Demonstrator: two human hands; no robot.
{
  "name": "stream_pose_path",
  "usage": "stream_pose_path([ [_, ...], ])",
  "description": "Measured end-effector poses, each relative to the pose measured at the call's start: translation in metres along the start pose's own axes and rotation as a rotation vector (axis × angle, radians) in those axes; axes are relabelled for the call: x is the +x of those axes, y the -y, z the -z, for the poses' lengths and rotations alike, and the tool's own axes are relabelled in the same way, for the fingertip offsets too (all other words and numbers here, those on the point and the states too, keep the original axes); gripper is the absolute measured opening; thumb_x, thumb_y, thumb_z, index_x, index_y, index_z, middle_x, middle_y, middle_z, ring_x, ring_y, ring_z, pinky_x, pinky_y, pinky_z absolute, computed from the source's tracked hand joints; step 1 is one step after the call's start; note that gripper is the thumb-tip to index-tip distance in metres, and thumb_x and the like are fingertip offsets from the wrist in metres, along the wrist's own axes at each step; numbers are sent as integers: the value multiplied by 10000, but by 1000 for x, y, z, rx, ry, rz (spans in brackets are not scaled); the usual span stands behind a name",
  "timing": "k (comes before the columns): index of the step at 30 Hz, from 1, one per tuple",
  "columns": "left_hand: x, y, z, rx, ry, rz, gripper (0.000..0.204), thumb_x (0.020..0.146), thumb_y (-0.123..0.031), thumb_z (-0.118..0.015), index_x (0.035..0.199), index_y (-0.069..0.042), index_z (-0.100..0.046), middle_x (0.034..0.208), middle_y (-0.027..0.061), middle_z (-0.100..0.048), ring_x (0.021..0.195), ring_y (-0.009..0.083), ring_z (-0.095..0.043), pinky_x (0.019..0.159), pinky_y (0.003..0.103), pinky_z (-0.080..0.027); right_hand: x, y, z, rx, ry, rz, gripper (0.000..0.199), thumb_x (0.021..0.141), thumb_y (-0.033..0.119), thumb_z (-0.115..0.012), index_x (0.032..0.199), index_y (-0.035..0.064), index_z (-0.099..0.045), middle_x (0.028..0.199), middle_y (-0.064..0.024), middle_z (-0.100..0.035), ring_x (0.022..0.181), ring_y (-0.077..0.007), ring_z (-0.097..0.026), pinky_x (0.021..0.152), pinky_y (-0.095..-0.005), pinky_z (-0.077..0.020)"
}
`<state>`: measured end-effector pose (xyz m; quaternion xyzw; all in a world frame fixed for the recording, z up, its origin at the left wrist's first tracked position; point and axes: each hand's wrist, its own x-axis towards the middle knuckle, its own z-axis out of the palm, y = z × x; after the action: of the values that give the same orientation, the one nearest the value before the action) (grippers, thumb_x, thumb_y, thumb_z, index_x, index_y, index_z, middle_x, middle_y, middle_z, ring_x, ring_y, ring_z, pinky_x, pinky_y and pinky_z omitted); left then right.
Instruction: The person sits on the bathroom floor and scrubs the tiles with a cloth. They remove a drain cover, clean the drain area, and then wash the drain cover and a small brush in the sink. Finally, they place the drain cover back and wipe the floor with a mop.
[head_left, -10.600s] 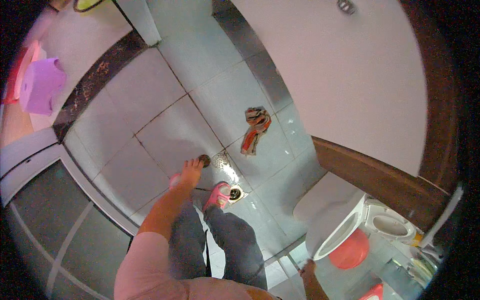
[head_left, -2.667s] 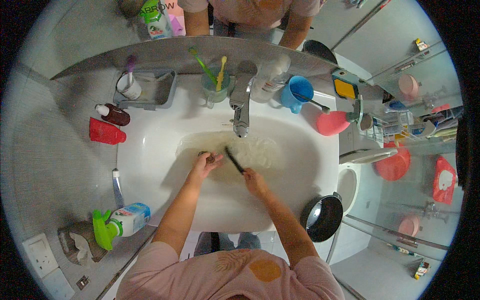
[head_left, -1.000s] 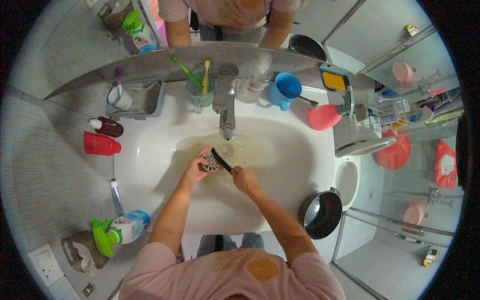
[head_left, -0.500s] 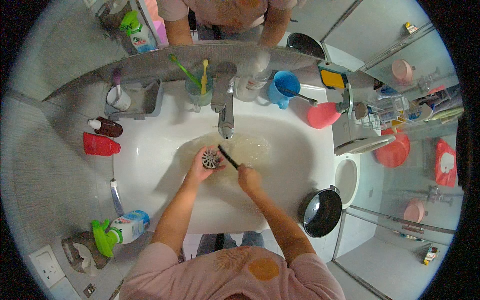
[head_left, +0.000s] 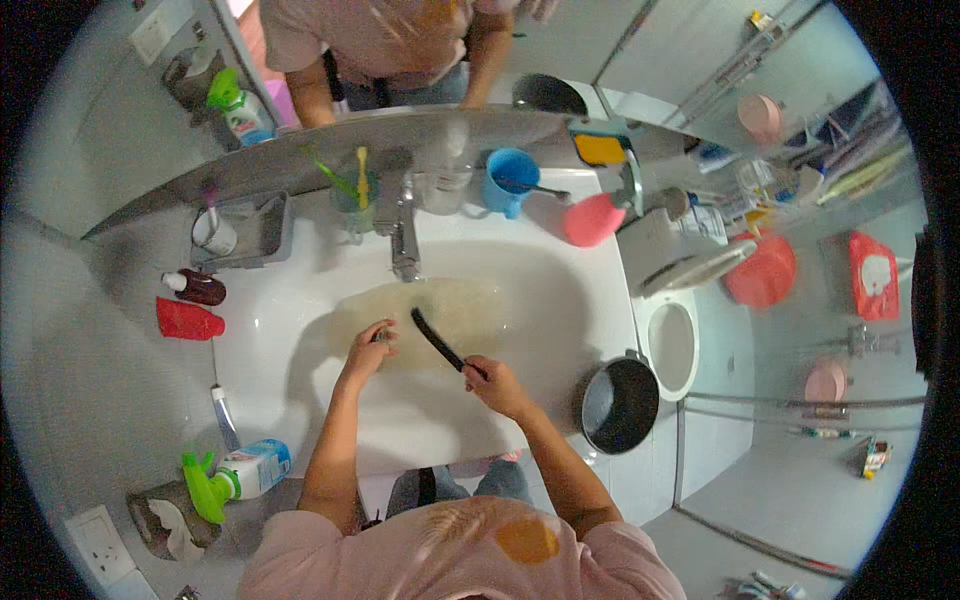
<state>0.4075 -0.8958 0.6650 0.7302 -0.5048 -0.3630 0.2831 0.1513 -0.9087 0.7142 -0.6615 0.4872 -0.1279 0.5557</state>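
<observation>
Over the cloudy water (head_left: 470, 305) in the white sink (head_left: 255, 370), my left hand (head_left: 364, 352) is closed around a small round slotted drain strainer (head_left: 382, 337). The fingers hide most of the strainer, and only part of its edge shows. My right hand (head_left: 497, 386) grips the lower end of a slim black brush (head_left: 438, 338), the handle running through the fingers. The brush's bristled end points up and left toward the faucet (head_left: 404, 245), apart from the strainer.
Along the back rim stand a cup with toothbrushes (head_left: 355, 205), a clear bottle (head_left: 446, 190) and a blue mug (head_left: 511, 180). A pink bottle (head_left: 592, 220) is at the right, above a black pot (head_left: 620, 405). A spray bottle (head_left: 255, 470) lies left.
The strainer has turned from showing its slotted face to edge-on in my left hand. The brush has moved away from the strainer. The whole view has shifted and tilted.
</observation>
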Motion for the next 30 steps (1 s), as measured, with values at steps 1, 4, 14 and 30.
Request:
stream_pose_path([
  [1, -6, 3, -4, 15, -27, -1, 432, 700, 48, -453, 1091, -101, -557, 995, 166, -597, 930, 312, -570, 816, 323, -434, -7, 7, -4, -116, -67, 26, 192, 855, 163, -470, 955, 22, -554, 743, -164, -610, 686, -340, -588, 574, -430, -457],
  [4, -2, 31, -12, 221, -182, 42, 353, 738, 18, -472, 1057, -110, -555, 906, 117, -577, 796, 212, -571, 689, 335, -465, -35, 29, -5, -557, -189, 126, 202, 838, 130, -493, 1015, 41, -531, 839, -184, -606, 740, -381, -575, 660, -450, -466],
  [14, -47, -58, -11, -1234, 192, 519, 360, 770, -59, -539, 1120, -122, -485, 988, 82, -535, 822, 235, -561, 720, 409, -476, -195, -10, 10, -270, 20, 169, 289, 782, 91, -539, 1067, 46, -525, 950, -173, -587, 858, -345, -569, 742, -413, -457],
  [30, -257, -160, -161, -767, 357, 40, 427, 677, 57, -444, 1099, -2, -483, 1029, 148, -550, 885, 244, -582, 795, 361, -486, -496, -307, 47, -143, -431, -673, 273, 767, 98, -518, 1027, 21, -551, 822, -243, -605, 773, -358, -598, 692, -398, -473],
])
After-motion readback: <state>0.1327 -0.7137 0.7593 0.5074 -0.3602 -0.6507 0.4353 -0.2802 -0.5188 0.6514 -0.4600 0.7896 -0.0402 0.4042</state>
